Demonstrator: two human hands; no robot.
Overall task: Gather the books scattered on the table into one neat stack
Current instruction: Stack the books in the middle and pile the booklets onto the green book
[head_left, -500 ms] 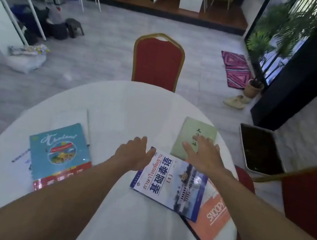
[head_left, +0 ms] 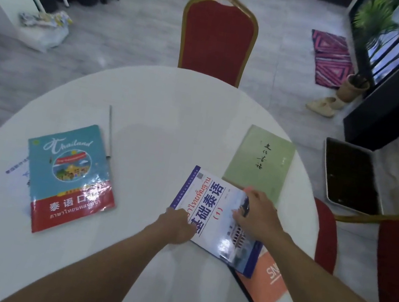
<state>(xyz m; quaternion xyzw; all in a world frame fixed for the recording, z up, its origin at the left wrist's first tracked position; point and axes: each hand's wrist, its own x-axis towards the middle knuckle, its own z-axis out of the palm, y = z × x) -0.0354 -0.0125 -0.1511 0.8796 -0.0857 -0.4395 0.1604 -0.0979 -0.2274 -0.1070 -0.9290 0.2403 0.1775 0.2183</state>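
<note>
**A:** Where were the books, and what were your hands doing?

**B:** You stood over a round white worktop (head_left: 161, 124). Your left hand (head_left: 176, 226) was clenched on the near left edge of a blue-and-white language book (head_left: 212, 210), fingers curled at its border. Your right hand (head_left: 257, 216) lay on that cover's right side, fingers bent on it. Whether that grip had closed on the far edge I could not tell. The book lay askew over an orange book (head_left: 267, 281), which jutted past the worktop's near right rim. A pale green book (head_left: 261, 160) lay just beyond, its near corner tucked under the blue-and-white one. A teal and red Thailand book (head_left: 68, 177) lay well apart on the left, with loose papers (head_left: 17, 169) under its left edge and a thin pen (head_left: 110, 131) just beside it.

**A:** How would they handle?

**B:** My judgement: thin glossy paperbacks, light and floppy, and slick enough to slide over one another. You would do best to hold each by two opposite edges, or to pinch the spine side, so that it did not sag. The overhanging orange book looked the likeliest to slip off, so it wanted pulling inward.
</note>
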